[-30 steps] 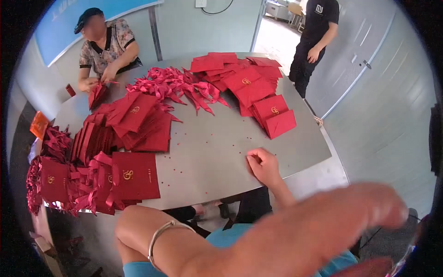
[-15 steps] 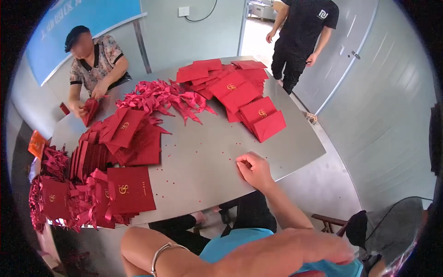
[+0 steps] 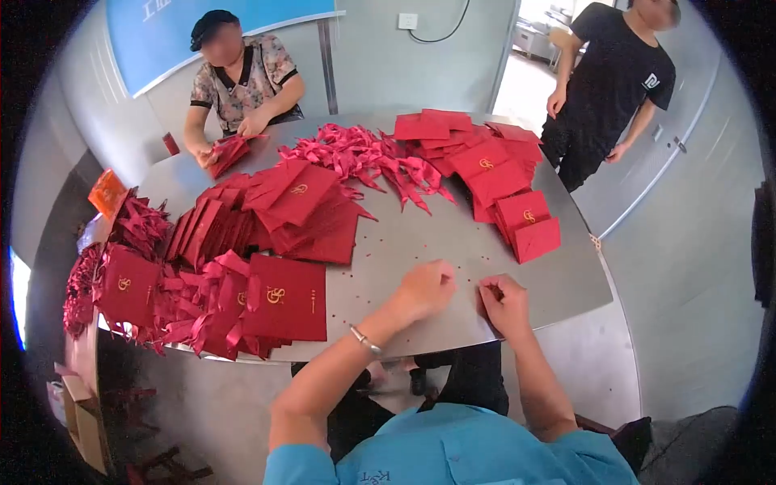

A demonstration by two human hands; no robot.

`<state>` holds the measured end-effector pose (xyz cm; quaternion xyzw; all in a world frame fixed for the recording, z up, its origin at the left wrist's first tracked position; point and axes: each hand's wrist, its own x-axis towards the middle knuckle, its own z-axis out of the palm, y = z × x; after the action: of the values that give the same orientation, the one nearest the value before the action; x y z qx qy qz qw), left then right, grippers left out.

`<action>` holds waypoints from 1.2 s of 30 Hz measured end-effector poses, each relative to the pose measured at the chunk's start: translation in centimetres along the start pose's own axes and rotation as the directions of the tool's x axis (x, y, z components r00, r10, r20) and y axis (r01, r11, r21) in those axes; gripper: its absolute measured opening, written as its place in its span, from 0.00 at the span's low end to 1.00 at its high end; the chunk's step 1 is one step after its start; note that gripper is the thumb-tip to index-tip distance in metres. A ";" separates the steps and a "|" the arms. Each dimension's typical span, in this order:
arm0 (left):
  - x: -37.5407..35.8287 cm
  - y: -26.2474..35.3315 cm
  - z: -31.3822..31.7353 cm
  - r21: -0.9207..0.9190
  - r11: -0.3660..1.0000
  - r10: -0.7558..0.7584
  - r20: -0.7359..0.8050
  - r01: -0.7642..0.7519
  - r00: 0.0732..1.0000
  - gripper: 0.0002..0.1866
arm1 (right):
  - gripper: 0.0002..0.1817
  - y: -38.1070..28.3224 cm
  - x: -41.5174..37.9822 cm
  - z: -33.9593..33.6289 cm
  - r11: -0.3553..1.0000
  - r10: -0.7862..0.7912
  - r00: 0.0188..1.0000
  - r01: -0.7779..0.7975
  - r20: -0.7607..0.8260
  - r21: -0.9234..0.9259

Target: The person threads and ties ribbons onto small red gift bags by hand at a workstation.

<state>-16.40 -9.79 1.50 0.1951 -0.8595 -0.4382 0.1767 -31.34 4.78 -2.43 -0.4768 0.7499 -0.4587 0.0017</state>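
Note:
My left hand [image 3: 428,288], with a bracelet on its wrist, is over the grey table [image 3: 396,327] with its fingers curled closed. Nothing shows in it. A little to its right, my right hand [image 3: 508,307] rests near the table's front edge. Its fingers curl loosely round a hollow, and I see nothing held there. Tiny red bits are scattered around both hands. Left of my left hand lies a red paper bag [image 3: 301,311] with gold lettering, on a pile of others. Nearest to my right hand is a stack of red bags [image 3: 533,241].
Red ribbons [image 3: 356,153] lie heaped mid-table, with more red bags [image 3: 291,198] left of centre. Across the table, a seated person [image 3: 242,77] handles a folded red bag [image 3: 230,155]. Another person [image 3: 610,97] in black stands by the door at right.
My left hand has moved from low across my body, at the right, to over the table beside my right hand. The view has turned left, and the standing person's position has shifted slightly.

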 end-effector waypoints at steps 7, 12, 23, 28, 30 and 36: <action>3.7 -5.2 0.7 0.179 0.984 0.021 -0.152 0.006 0.988 0.10 | 0.08 -2.3 3.5 -0.4 0.979 0.035 0.966 0.018 0.257 -0.201; 3.8 -4.9 0.1 0.009 0.994 -0.108 -0.090 0.110 0.990 0.09 | 0.19 -6.2 12.7 5.0 0.956 -0.239 0.920 0.279 0.309 -0.090; 4.5 -6.0 0.2 -0.084 0.990 -0.126 -0.184 0.112 0.975 0.10 | 0.49 -10.0 28.4 24.3 0.629 -0.603 0.552 0.773 0.576 -0.083; 4.3 -6.0 -0.2 -0.102 0.994 -0.042 -0.171 0.024 0.984 0.12 | 0.42 -8.8 29.0 28.5 0.684 -0.476 0.542 0.723 0.692 -0.095; 4.3 -5.6 -0.4 -0.117 0.990 -0.096 -0.112 0.083 0.989 0.12 | 0.32 -7.8 28.9 28.6 0.706 -0.528 0.611 0.702 0.590 -0.096; 4.6 -6.2 0.1 -0.198 0.973 -0.143 -0.099 0.122 0.985 0.10 | 0.11 -5.3 29.3 26.4 0.699 -0.540 0.702 0.681 0.464 -0.219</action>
<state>-19.26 -15.30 -3.03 0.2585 -0.7871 -0.5180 0.2130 -31.94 -34.97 -1.34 -0.7694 0.6029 -0.1831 -0.1052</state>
